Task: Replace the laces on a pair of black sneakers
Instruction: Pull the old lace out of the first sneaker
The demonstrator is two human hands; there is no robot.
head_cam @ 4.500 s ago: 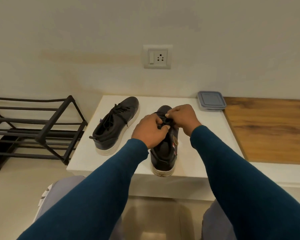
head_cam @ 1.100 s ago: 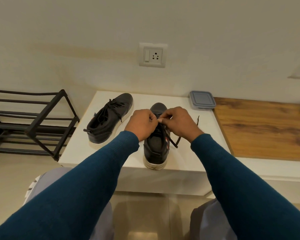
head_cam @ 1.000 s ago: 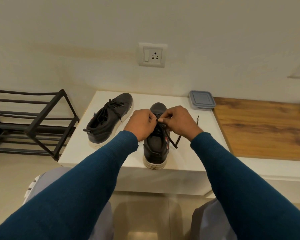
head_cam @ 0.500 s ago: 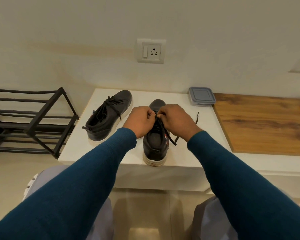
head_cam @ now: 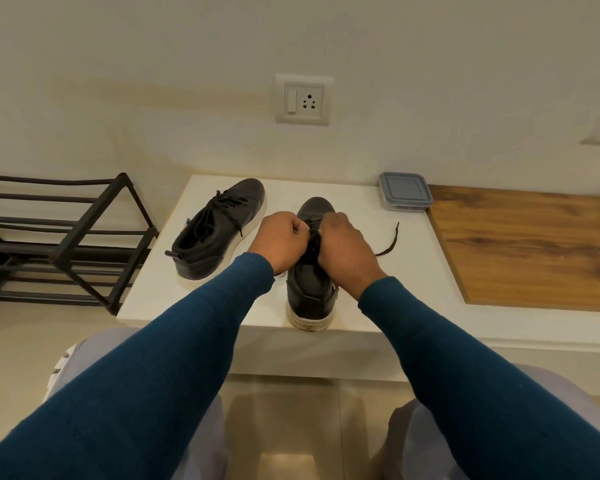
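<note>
In the head view, the person is leaning over a white table (head_cam: 406, 271) with both arms reaching forward in teal sleeves (head_cam: 174, 358). The left hand (head_cam: 281, 242) and the right hand (head_cam: 343, 252) are meeting knuckle to knuckle over the near sneaker (head_cam: 309, 292), which is standing directly beneath them with its toe pointing away and its heel sitting at the table's near edge. Both hands are curling their fingers inward and pinching the black lace (head_cam: 390, 242) at the eyelet area between them. The fingertips themselves are mostly hiding behind the knuckles. The lace's loose end is trailing out from under the right hand and lying on the table just to that hand's right.

The second sneaker (head_cam: 219, 233) is lying to the left of the left hand, angled, with its own lace threaded and tied. A black metal rack (head_cam: 66, 237) is standing further left, beyond the table's edge. Past the right hand, a lidded grey container (head_cam: 405, 191) is sitting at the table's far corner, touching a wooden surface (head_cam: 534, 247) that is stretching off to the right. A wall socket (head_cam: 303, 100) is showing on the wall above and beyond both hands.
</note>
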